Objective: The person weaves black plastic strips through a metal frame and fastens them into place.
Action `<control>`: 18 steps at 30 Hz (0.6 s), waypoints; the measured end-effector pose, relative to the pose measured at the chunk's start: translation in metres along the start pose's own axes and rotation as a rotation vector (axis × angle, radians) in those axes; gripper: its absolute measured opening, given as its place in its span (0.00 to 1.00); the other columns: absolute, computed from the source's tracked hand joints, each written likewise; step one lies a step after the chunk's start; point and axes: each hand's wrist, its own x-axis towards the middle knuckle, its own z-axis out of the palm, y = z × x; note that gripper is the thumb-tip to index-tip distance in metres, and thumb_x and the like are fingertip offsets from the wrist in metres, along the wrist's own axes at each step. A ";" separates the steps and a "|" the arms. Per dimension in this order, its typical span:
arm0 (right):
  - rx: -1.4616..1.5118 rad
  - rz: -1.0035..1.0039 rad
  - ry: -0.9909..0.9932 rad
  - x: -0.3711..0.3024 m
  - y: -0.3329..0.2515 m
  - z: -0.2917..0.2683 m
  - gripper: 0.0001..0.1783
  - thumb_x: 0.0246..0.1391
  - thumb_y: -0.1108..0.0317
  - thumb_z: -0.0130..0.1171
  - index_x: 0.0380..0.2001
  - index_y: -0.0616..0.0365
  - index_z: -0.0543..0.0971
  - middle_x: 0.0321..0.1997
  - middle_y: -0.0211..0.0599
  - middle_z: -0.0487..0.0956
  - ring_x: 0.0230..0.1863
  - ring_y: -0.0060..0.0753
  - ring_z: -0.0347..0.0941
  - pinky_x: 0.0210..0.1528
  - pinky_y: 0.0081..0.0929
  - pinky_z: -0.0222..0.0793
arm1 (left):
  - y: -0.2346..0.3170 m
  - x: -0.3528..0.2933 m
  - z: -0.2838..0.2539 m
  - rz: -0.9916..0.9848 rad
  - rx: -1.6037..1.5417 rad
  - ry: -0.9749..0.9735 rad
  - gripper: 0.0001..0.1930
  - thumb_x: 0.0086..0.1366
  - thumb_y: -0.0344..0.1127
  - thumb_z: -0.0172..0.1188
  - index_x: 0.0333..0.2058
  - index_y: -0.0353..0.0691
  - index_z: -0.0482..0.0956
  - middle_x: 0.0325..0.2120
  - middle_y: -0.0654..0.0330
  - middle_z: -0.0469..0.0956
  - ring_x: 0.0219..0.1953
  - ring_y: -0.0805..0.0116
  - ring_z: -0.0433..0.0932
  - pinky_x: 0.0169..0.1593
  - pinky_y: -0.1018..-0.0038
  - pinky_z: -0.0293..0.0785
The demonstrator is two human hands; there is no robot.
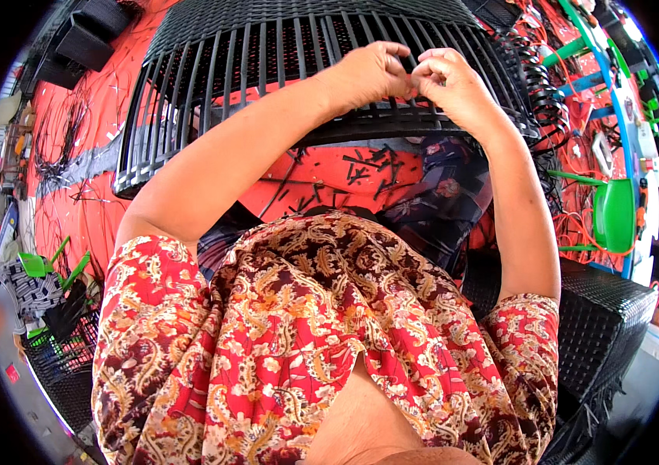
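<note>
A black wicker furniture piece (221, 74) stands in front of me, its far part tightly woven and its near part a row of bare flat strips. My left hand (372, 74) and my right hand (452, 84) meet over these strips, right of the middle. Both hands have curled fingers, their tips almost touching each other. Whatever lies between the fingers is too small and hidden to name. Through the gaps between the strips, the red floor shows.
Cut black strip ends (368, 167) litter the red floor sheet (306, 178). Coiled black strip (543, 85) lies to the right, near a green scoop-like piece (615, 213). A woven black block (601, 310) stands beside me at right. Another person (0, 310) is at far left.
</note>
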 end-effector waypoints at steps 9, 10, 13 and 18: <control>0.297 0.190 0.049 0.002 0.002 -0.008 0.09 0.52 0.66 0.56 0.31 0.61 0.78 0.29 0.27 0.75 0.32 0.17 0.69 0.37 0.17 0.65 | 0.005 -0.019 -0.022 0.181 0.575 0.197 0.09 0.53 0.39 0.58 0.30 0.44 0.83 0.56 0.53 0.62 0.52 0.63 0.67 0.53 0.70 0.62; 0.211 0.138 0.062 0.000 0.000 -0.016 0.09 0.52 0.66 0.56 0.29 0.61 0.78 0.29 0.25 0.74 0.32 0.14 0.68 0.36 0.17 0.65 | 0.001 -0.016 -0.019 0.213 0.711 0.237 0.09 0.53 0.40 0.58 0.30 0.45 0.83 0.57 0.52 0.62 0.54 0.61 0.66 0.54 0.70 0.61; 0.098 0.112 0.039 -0.004 0.008 -0.023 0.09 0.52 0.67 0.56 0.29 0.62 0.78 0.30 0.27 0.74 0.32 0.17 0.69 0.37 0.17 0.66 | 0.001 -0.001 0.000 0.053 0.881 0.164 0.11 0.52 0.47 0.57 0.30 0.55 0.84 0.60 0.56 0.57 0.64 0.57 0.48 0.60 0.46 0.42; -0.099 -0.060 0.044 -0.015 0.013 -0.016 0.06 0.47 0.70 0.59 0.30 0.60 0.79 0.38 0.34 0.72 0.36 0.28 0.71 0.40 0.23 0.67 | 0.004 0.009 0.007 -0.122 0.949 -0.022 0.12 0.51 0.51 0.58 0.32 0.59 0.83 0.63 0.56 0.52 0.66 0.55 0.40 0.58 0.37 0.35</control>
